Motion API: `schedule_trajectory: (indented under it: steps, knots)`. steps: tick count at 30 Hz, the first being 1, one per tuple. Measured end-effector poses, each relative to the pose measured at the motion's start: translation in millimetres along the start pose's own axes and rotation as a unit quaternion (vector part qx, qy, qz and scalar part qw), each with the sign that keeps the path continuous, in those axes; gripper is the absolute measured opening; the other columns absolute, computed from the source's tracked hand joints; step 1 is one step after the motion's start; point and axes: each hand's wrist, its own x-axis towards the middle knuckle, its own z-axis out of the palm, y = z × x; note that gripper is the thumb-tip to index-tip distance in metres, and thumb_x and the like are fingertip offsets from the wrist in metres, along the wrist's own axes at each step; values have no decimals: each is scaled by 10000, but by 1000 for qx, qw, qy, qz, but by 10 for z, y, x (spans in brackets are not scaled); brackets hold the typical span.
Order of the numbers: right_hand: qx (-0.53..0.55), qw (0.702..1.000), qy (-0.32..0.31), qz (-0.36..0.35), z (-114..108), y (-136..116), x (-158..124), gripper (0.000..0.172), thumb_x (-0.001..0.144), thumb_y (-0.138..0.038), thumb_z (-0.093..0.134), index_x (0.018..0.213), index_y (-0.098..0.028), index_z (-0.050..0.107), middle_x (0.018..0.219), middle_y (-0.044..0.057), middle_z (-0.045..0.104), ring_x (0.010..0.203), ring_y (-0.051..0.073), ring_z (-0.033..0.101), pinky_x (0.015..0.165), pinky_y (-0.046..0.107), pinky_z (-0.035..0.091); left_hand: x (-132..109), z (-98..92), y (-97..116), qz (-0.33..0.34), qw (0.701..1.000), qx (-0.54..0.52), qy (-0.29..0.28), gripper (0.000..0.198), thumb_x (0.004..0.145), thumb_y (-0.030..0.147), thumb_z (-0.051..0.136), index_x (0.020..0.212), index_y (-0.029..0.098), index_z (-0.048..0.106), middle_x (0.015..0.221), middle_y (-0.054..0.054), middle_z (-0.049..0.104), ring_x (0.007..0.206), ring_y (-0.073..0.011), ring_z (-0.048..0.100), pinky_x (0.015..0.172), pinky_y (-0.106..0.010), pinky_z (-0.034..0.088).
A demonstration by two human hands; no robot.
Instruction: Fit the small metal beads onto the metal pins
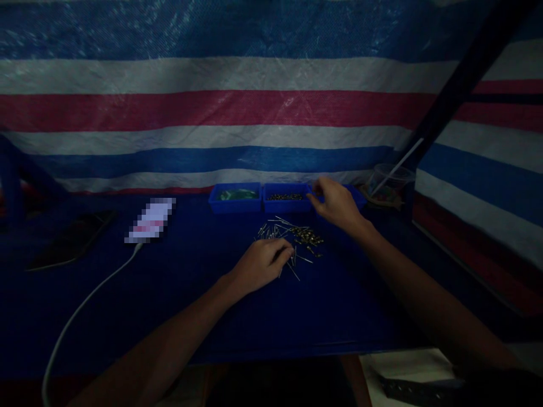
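Note:
My left hand point(266, 263) rests low over the blue table, thumb and forefinger closed together beside a scatter of thin silver metal pins point(271, 230). Pin ends show around its fingertips, but what it pinches is hard to make out in the dim light. Small brass-coloured pieces point(307, 236) lie heaped just to the right of the pins. My right hand point(335, 204) is raised over the rightmost blue bin point(358, 195), its fingers curled into a pinch. Whatever is between those fingers is too small to see, and the hand hides most of that bin.
A blue bin point(235, 208) with something green and a middle bin point(286, 208) of small dark parts stand at the back. A lit phone point(150, 220) on a white cable point(91, 294) and a dark phone point(72, 240) lie left. A plastic cup point(388, 178) with a straw stands back right.

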Motion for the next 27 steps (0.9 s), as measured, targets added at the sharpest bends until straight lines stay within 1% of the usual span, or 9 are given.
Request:
schedule_trajectory:
  steps: [4, 7, 9, 12, 17, 19, 22, 24, 27]
  knots:
    - [25, 999, -35, -18, 44, -34, -392, 71, 825, -225, 519, 761, -197, 504, 753, 39, 586, 729, 177, 523, 652, 288, 345, 42, -1, -54, -10, 1000, 4, 7, 228, 910, 267, 446, 852, 168, 643, 678, 12, 631, 561, -94, 537, 550, -227, 374]
    - [35, 992, -117, -23, -1, -134, -575, 77, 804, -208, 528, 734, -204, 496, 683, 6, 561, 675, 152, 490, 606, 273, 300, 209, 35, -82, -24, 999, -8, 19, 238, 896, 256, 445, 818, 157, 646, 619, 21, 603, 528, -93, 517, 526, -224, 359]
    - [49, 985, -163, -2, -23, -196, -615, 83, 800, -237, 540, 734, -208, 498, 662, -11, 551, 645, 137, 475, 576, 264, 274, 347, 72, -80, -26, 999, -15, 40, 232, 884, 244, 453, 801, 153, 649, 625, 18, 611, 543, -99, 531, 528, -222, 360]
    - [46, 982, -185, 15, -24, -234, -605, 97, 785, -302, 577, 795, -214, 537, 727, -4, 580, 704, 148, 490, 594, 265, 286, 446, 117, -52, -13, 997, -22, 67, 210, 878, 232, 464, 822, 154, 650, 697, 1, 652, 612, -114, 573, 567, -226, 384]
    - [14, 969, -244, -16, 29, -208, -588, 56, 777, -264, 574, 759, -212, 588, 802, 29, 611, 808, 187, 487, 660, 296, 324, 269, 108, -51, 16, 998, 15, 51, 186, 893, 236, 468, 863, 172, 640, 718, 4, 653, 616, -115, 575, 578, -235, 399]
    - [15, 968, -250, -25, 57, -204, -595, 49, 787, -221, 551, 758, -203, 586, 816, 40, 612, 811, 185, 484, 666, 298, 334, 217, 97, -76, 28, 998, 31, 53, 183, 902, 241, 465, 895, 179, 637, 754, -2, 658, 649, -122, 588, 593, -242, 415]
    - [36, 971, -232, -42, 89, -208, -601, 90, 823, -181, 498, 768, -184, 568, 790, 47, 593, 782, 172, 478, 681, 300, 346, 219, 104, -135, 42, 995, 50, 78, 162, 901, 237, 477, 939, 172, 620, 815, -25, 657, 733, -145, 606, 648, -264, 453]
    - [71, 974, -208, -45, 95, -216, -597, 106, 848, -179, 472, 791, -177, 561, 775, 38, 579, 764, 162, 477, 704, 301, 353, 237, 113, -174, 55, 992, 66, 91, 157, 876, 240, 529, 994, 167, 600, 838, -36, 649, 775, -162, 608, 689, -286, 472]
    - [148, 973, -174, -27, 81, -251, -590, 98, 857, -184, 470, 796, -178, 546, 761, 21, 565, 755, 152, 478, 705, 291, 359, 243, 112, -197, 75, 990, 77, 94, 224, 849, 246, 588, 1060, 173, 572, 874, -41, 643, 817, -172, 605, 736, -302, 480]
